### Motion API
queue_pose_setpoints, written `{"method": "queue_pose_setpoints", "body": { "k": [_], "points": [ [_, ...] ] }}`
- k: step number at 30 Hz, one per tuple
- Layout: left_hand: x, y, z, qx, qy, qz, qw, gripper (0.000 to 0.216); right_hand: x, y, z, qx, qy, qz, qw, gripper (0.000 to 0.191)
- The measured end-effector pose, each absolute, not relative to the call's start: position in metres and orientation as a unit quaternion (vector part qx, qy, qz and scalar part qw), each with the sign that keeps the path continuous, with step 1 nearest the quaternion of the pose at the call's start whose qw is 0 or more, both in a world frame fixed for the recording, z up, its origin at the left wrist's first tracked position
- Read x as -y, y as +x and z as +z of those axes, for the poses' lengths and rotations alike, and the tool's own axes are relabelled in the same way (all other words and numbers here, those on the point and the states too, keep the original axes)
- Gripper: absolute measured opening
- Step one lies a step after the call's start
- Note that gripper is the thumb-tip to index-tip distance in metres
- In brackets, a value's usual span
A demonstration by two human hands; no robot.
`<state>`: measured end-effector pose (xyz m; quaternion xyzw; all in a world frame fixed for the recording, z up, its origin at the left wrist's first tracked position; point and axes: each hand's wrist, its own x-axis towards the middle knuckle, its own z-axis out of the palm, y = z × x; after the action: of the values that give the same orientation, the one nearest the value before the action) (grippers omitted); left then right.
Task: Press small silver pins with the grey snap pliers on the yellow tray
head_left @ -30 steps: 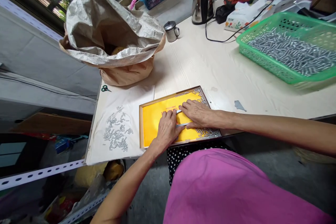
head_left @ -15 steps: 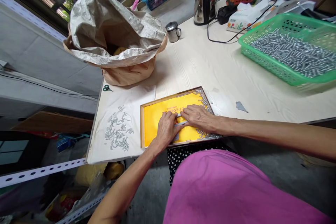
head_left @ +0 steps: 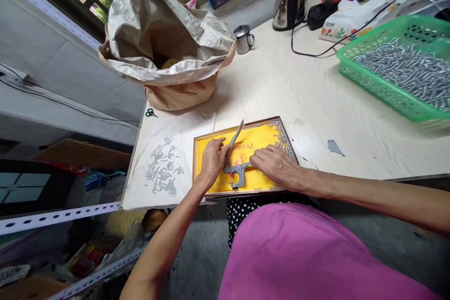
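Observation:
A grey plier-like tool (head_left: 239,168) with two spread arms and a hooked body lies over the yellow-lined shallow tray (head_left: 279,122). A small red part shows near its joint. My right hand (head_left: 276,165) is closed around the end of the lower arm. At the joint and the raised arm, my left hand (head_left: 212,158) has its thumb and fingers bent together; what they pinch is hidden. Small metal pins (head_left: 283,137) lie along the tray's right side, and a few rest below the left hand. More loose pins (head_left: 163,168) are scattered on the table left of the tray.
A green basket (head_left: 379,98) of metal pins stands at right. Behind the tray are a large open sack (head_left: 183,91), a metal mug (head_left: 243,41), a kettle (head_left: 290,0) and a cord (head_left: 316,55). Scissors (head_left: 151,113) lie near the table's left edge; a grey scrap (head_left: 334,147) lies right.
The tool's two arms, earlier pressed together between both hands, are now spread apart. My left hand has shifted left toward the joint, and the right hand stays on one arm. The view has shifted slightly.

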<state>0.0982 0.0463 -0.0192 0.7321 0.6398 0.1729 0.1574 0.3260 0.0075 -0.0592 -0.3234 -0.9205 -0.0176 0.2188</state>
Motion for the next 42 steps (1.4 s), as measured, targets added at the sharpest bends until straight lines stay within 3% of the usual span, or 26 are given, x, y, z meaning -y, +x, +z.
{"method": "queue_pose_setpoints", "body": {
  "k": [5,10,15,17,22,26,28,31,35,38,42],
  "points": [
    [-0.005,0.067,-0.002,-0.724,0.659,0.101,0.178,0.028,-0.015,0.347,-0.058,0.884,-0.389,0.038,0.258,0.027],
    [0.034,0.071,-0.015,-0.641,0.72,0.01,0.265,0.03,-0.018,0.358,-0.054,0.834,-0.455,0.074,0.303,0.025],
    [0.033,0.076,-0.018,-0.589,0.755,-0.019,0.286,0.007,-0.017,0.36,-0.05,0.817,-0.46,0.095,0.334,0.02],
    [0.03,0.075,-0.018,-0.58,0.761,-0.022,0.29,0.007,-0.015,0.361,-0.051,0.815,-0.454,0.109,0.344,0.017],
    [0.025,0.092,-0.022,-0.605,0.725,0.055,0.325,0.006,-0.012,0.362,-0.051,0.811,-0.423,0.121,0.385,0.011],
    [0.018,0.12,-0.026,-0.526,0.738,0.172,0.386,0.027,-0.014,0.363,-0.038,0.808,-0.423,0.076,0.402,0.01],
    [0.01,0.113,-0.025,-0.524,0.751,0.194,0.351,0.025,-0.015,0.363,-0.031,0.803,-0.431,0.068,0.407,0.01],
    [-0.009,0.062,-0.022,-0.64,0.72,0.192,0.189,0.018,-0.015,0.363,-0.028,0.794,-0.436,0.085,0.414,0.011],
    [-0.035,-0.032,-0.019,-0.766,0.641,0.051,-0.003,0.027,-0.014,0.361,-0.041,0.807,-0.409,0.126,0.406,0.015],
    [-0.044,-0.07,-0.022,-0.753,0.652,-0.082,-0.028,0.027,-0.013,0.354,-0.053,0.828,-0.392,0.129,0.379,0.018],
    [-0.045,-0.077,-0.028,-0.719,0.685,-0.116,-0.014,0.029,-0.011,0.341,-0.066,0.861,-0.375,0.09,0.331,0.022]
  ]
}}
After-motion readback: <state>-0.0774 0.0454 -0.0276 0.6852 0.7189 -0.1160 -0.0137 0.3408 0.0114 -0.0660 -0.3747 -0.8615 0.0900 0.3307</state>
